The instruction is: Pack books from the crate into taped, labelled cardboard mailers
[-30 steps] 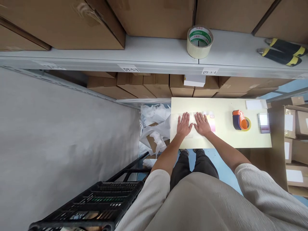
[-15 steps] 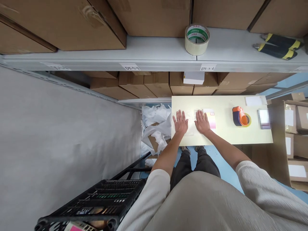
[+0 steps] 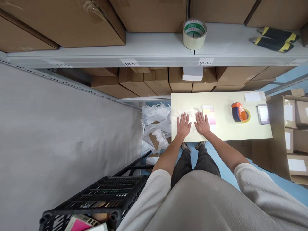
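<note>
"Where were the hands?"

"On the worktop, low in the view. The left hand (image 3: 183, 125) and the right hand (image 3: 202, 124) both lay flat and fully open, palms down and fingers spread, gripping nothing."

"What was under them?"

"A thin, crinkled, translucent white plastic sheet (image 3: 187, 113) lay under both palms, on a pale yellow rectangular board (image 3: 190, 101)."

"Anything closer to the body?"

"A black plastic crate (image 3: 96, 195) stood down to the left, with a pink-covered booklet (image 3: 79, 223) in it."

"And beyond the hands?"

"A flat pink-and-yellow card (image 3: 209, 115) lay just past the right fingertips, and farther along the board sat an orange-and-navy tape dispenser (image 3: 237, 112). Crumpled white packing paper (image 3: 156, 126) was heaped just beside the board's left edge."

"Farther still?"

"A long grey metal shelf (image 3: 154, 41) ran across the top of the view, with a roll of clear packing tape (image 3: 194, 34) standing on it — and brown cardboard boxes (image 3: 60, 22) lined up behind the roll, with more stacked below the shelf."
</note>
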`<state>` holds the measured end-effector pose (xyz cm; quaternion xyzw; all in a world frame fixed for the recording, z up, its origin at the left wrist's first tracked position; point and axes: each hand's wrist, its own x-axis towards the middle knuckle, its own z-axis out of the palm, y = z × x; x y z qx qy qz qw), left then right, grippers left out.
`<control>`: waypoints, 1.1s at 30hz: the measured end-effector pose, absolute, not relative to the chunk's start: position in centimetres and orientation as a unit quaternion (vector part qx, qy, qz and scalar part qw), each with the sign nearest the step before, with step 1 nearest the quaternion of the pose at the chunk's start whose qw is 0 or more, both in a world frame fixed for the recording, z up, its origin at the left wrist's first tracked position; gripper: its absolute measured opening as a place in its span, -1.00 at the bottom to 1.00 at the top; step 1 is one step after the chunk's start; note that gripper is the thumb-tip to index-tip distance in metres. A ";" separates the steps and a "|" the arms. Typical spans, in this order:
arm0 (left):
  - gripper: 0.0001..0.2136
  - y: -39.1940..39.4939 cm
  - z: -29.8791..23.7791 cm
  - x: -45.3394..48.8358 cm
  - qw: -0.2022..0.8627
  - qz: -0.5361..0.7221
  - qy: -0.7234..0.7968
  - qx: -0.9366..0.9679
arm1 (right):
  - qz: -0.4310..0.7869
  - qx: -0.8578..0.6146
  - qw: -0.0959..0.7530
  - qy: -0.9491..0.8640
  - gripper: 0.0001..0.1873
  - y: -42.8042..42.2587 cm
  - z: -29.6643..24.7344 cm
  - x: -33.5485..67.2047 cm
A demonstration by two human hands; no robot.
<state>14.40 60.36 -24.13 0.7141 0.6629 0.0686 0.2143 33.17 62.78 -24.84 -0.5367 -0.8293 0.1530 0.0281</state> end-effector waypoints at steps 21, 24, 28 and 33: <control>-0.33 59.0 -22.6 12.8 0.186 0.070 0.692 0.693 | 0.152 -0.539 0.017 -0.828 -0.21 62.8 -22.7 33.7; -0.31 58.2 -22.1 12.6 0.178 0.079 0.683 0.704 | 0.151 -0.553 0.022 -0.819 -0.22 62.6 -22.3 34.1; -0.46 58.0 -21.7 12.2 0.197 0.077 0.675 0.707 | 0.150 -0.559 0.012 -0.815 -0.24 62.4 -22.5 34.5; -0.71 58.2 -21.3 10.9 0.187 0.084 0.680 0.704 | 0.141 -0.551 0.005 -0.823 -0.28 62.2 -22.6 33.9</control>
